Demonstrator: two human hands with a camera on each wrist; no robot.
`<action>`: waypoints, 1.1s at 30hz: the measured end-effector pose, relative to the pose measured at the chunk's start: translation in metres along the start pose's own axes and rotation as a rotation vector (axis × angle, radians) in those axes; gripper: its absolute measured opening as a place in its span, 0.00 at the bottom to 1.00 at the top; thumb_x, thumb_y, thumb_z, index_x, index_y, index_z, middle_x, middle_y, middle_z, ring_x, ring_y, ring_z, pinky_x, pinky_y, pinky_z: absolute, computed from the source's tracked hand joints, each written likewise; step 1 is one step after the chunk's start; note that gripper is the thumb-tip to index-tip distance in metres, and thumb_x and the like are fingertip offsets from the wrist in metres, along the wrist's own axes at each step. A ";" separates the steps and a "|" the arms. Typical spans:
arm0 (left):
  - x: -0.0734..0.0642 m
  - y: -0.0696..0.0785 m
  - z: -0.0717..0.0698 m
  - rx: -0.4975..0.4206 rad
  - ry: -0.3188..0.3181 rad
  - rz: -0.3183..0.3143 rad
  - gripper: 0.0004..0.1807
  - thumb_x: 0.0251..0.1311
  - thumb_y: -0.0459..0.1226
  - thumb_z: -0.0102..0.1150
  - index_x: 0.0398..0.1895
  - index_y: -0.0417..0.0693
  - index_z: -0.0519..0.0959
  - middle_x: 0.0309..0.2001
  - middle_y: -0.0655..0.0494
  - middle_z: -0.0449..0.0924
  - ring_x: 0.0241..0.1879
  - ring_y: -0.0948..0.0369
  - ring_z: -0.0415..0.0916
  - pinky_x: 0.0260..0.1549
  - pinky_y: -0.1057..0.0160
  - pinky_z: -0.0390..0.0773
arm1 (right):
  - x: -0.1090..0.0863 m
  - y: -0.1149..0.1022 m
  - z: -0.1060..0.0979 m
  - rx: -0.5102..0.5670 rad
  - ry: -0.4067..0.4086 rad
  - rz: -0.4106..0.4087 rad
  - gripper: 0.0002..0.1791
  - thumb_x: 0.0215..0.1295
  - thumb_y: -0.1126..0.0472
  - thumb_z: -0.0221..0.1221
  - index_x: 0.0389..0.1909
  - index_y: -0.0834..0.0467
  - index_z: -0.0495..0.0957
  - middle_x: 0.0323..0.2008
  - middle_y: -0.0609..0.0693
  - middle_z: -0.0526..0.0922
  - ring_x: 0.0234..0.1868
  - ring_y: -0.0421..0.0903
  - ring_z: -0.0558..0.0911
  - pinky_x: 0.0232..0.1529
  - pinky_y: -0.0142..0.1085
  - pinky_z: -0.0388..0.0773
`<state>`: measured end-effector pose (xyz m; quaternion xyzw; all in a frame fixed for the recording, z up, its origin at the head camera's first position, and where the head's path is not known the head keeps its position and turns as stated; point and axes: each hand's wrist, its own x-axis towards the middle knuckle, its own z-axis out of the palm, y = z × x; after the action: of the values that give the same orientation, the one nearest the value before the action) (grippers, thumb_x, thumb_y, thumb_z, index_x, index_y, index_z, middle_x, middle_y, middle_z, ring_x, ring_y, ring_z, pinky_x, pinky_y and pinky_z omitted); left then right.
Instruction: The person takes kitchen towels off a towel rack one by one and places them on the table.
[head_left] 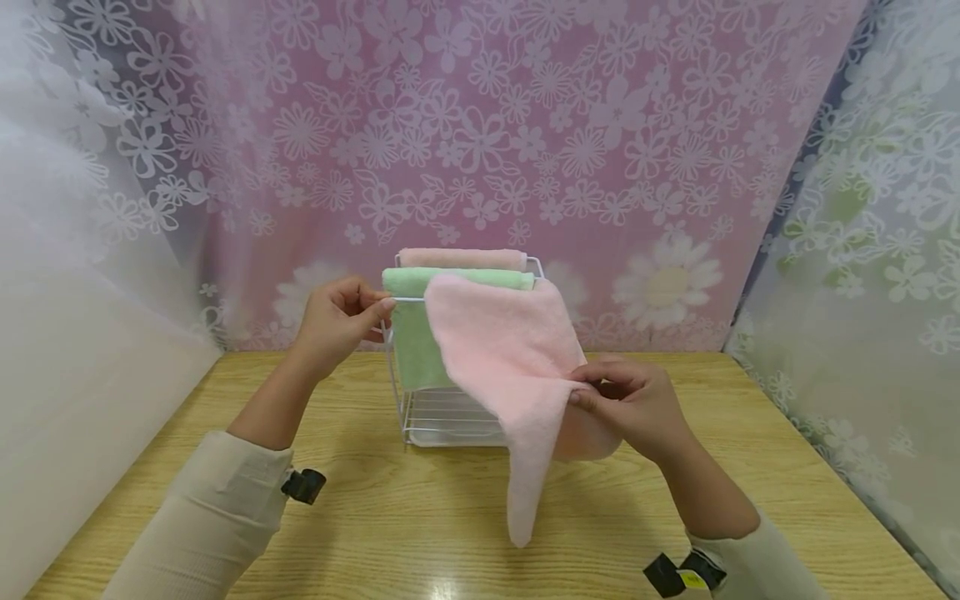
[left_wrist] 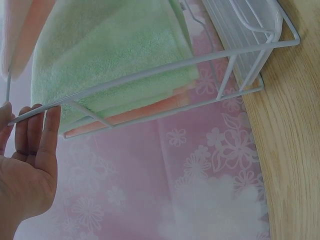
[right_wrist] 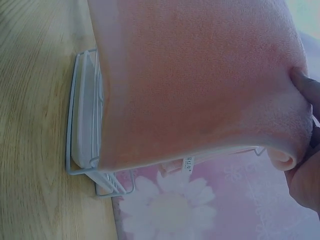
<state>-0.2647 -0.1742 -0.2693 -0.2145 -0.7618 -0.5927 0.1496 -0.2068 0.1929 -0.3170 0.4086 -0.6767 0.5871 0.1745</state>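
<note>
A white wire rack (head_left: 389, 367) stands on the table with a tray (head_left: 457, 437) at its base. My left hand (head_left: 333, 325) pinches the rack's top front bar at the left corner; the left wrist view shows the fingers (left_wrist: 49, 135) against the wire. A pink towel (head_left: 510, 333) drapes over the front bar, bunched, with one corner hanging low in front. My right hand (head_left: 633, 408) pinches this towel's right edge between thumb and fingers. Behind it a green towel (head_left: 420, 342) hangs over the middle bar, and another pink towel (head_left: 461, 259) hangs at the back.
The wooden table (head_left: 360, 517) spreads around the rack. A pink flowered curtain (head_left: 480, 150) closes off the back, with pale sheets at the left (head_left: 90, 292) and right (head_left: 862, 358). A small white label (right_wrist: 187, 164) shows by the rack's towels in the right wrist view.
</note>
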 end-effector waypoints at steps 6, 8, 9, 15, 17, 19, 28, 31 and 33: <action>-0.001 -0.001 -0.001 -0.015 0.004 0.007 0.12 0.65 0.32 0.62 0.31 0.29 0.75 0.27 0.41 0.80 0.26 0.54 0.81 0.29 0.55 0.86 | -0.006 0.003 0.000 -0.061 -0.003 0.044 0.13 0.55 0.81 0.63 0.37 0.65 0.86 0.37 0.52 0.86 0.34 0.41 0.85 0.31 0.31 0.83; -0.001 -0.001 -0.001 -0.018 0.009 0.007 0.11 0.64 0.32 0.62 0.31 0.29 0.75 0.27 0.40 0.80 0.25 0.57 0.81 0.28 0.58 0.86 | -0.009 0.005 0.000 -0.124 -0.004 0.077 0.11 0.56 0.80 0.64 0.36 0.64 0.86 0.35 0.52 0.85 0.33 0.40 0.84 0.29 0.31 0.83; -0.001 -0.001 -0.001 -0.019 0.012 0.007 0.11 0.64 0.32 0.62 0.31 0.29 0.75 0.27 0.39 0.79 0.25 0.57 0.81 0.28 0.58 0.86 | -0.010 0.005 0.000 -0.162 -0.006 0.095 0.10 0.56 0.78 0.65 0.35 0.63 0.86 0.34 0.52 0.85 0.33 0.40 0.83 0.28 0.31 0.82; 0.000 -0.002 -0.001 -0.029 0.013 0.010 0.11 0.63 0.31 0.63 0.32 0.28 0.76 0.27 0.38 0.79 0.24 0.59 0.80 0.27 0.60 0.85 | -0.018 0.009 -0.005 -0.299 -0.021 0.198 0.08 0.57 0.73 0.67 0.35 0.59 0.87 0.34 0.48 0.85 0.32 0.39 0.81 0.26 0.33 0.82; 0.000 -0.002 -0.001 -0.029 0.012 0.011 0.11 0.63 0.31 0.63 0.32 0.28 0.76 0.27 0.37 0.79 0.24 0.60 0.80 0.27 0.60 0.85 | -0.019 0.008 -0.008 -0.318 -0.016 0.214 0.08 0.57 0.72 0.67 0.35 0.59 0.87 0.35 0.47 0.85 0.33 0.39 0.81 0.27 0.33 0.82; 0.000 -0.002 -0.001 -0.029 0.010 0.009 0.11 0.64 0.31 0.63 0.32 0.28 0.76 0.28 0.37 0.79 0.25 0.59 0.80 0.27 0.60 0.85 | -0.020 0.007 -0.010 -0.333 -0.004 0.225 0.07 0.57 0.72 0.68 0.35 0.59 0.87 0.35 0.47 0.86 0.34 0.38 0.82 0.28 0.32 0.82; 0.000 -0.001 -0.001 -0.030 0.004 0.004 0.10 0.64 0.31 0.62 0.32 0.29 0.76 0.28 0.36 0.79 0.25 0.57 0.81 0.28 0.59 0.86 | -0.019 -0.004 -0.025 -0.379 -0.003 0.269 0.07 0.58 0.70 0.68 0.35 0.57 0.87 0.37 0.44 0.86 0.32 0.39 0.83 0.29 0.32 0.82; 0.000 -0.001 -0.001 -0.032 0.003 0.006 0.10 0.64 0.31 0.62 0.32 0.29 0.76 0.28 0.36 0.79 0.25 0.55 0.81 0.28 0.59 0.86 | -0.019 -0.008 -0.030 -0.402 -0.005 0.282 0.06 0.58 0.69 0.68 0.36 0.57 0.87 0.36 0.42 0.86 0.30 0.39 0.83 0.26 0.32 0.81; 0.000 -0.001 -0.001 -0.030 0.002 0.005 0.10 0.64 0.31 0.62 0.32 0.29 0.76 0.28 0.35 0.79 0.26 0.55 0.81 0.28 0.59 0.85 | -0.020 -0.010 -0.033 -0.417 -0.003 0.289 0.06 0.57 0.69 0.68 0.36 0.58 0.87 0.36 0.42 0.86 0.29 0.39 0.83 0.26 0.31 0.81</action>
<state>-0.2656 -0.1753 -0.2697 -0.2183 -0.7522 -0.6037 0.1486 -0.1955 0.2312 -0.3166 0.2637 -0.8347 0.4532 0.1682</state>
